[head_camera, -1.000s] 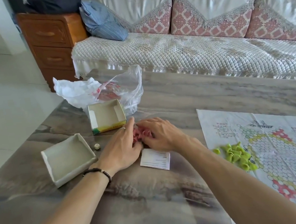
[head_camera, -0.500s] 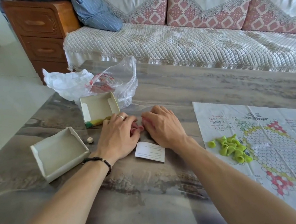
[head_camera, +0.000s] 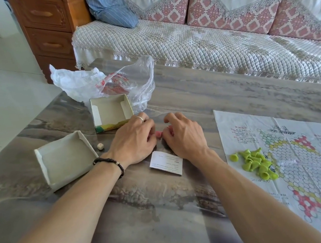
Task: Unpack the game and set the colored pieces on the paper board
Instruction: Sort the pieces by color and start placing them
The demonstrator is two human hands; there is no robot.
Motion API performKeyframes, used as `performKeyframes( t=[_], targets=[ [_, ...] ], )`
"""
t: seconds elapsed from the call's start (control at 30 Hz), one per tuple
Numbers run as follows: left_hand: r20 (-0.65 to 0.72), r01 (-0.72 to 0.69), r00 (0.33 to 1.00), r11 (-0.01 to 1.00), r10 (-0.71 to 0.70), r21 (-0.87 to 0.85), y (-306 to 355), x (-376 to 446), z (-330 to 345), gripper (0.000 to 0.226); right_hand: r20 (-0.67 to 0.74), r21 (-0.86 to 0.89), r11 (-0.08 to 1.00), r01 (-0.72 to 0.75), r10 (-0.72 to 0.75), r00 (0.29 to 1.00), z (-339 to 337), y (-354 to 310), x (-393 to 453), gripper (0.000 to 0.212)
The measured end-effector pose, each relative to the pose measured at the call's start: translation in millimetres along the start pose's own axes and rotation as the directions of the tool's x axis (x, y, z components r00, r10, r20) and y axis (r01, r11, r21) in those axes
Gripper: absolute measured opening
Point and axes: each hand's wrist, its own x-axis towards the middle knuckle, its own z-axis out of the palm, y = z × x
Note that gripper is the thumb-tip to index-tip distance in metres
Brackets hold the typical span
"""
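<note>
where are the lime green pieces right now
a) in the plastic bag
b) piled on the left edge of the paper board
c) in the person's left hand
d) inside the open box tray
b, the lime green pieces lie in a loose heap on the left edge of the paper board, apart from both hands.
</note>
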Motion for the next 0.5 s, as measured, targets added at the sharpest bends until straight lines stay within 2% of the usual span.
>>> performKeyframes(
  t=[0.03, 0.13, 0.17, 0.33, 0.5],
  targets=[
    [0.010, -0.009, 1.000, 1.000, 0.009, 0.000, -0.5, -0.1, 0.1, 0.016, -0.009, -0.008, 1.000, 0.010, -0.010, 1.000, 0.8, 0.3, 0.0, 0.018],
    [0.077, -0.036, 0.996, 0.999, 0.037, -0.007, -0.9, 0.5, -0.2, 0.043, -0.039, -0.012, 1.000, 0.000, 0.000, 0.999, 2.6, 1.1, -0.6, 0.023],
    [0.076, -0.042, 0.996, 0.999, 0.043, -0.012, -1.0, 0.9, 0.1, 0.044, -0.048, -0.008, 1.000, -0.020, 0.019, 0.999, 2.8, 1.2, -1.0, 0.024],
    [0.000, -0.048, 0.999, 0.998, 0.048, -0.035, -1.6, 3.2, 1.7, 0.027, -0.083, -0.003, 0.987, -0.159, 0.159, 0.984, -0.1, 1.4, -5.3, 0.027],
    [-0.080, -0.082, 0.993, 0.996, 0.084, 0.025, -0.2, 5.8, 1.0, 0.023, -0.063, -0.030, 0.984, -0.173, 0.171, 0.983, -3.7, -2.7, -8.4, 0.022]
  ],
)
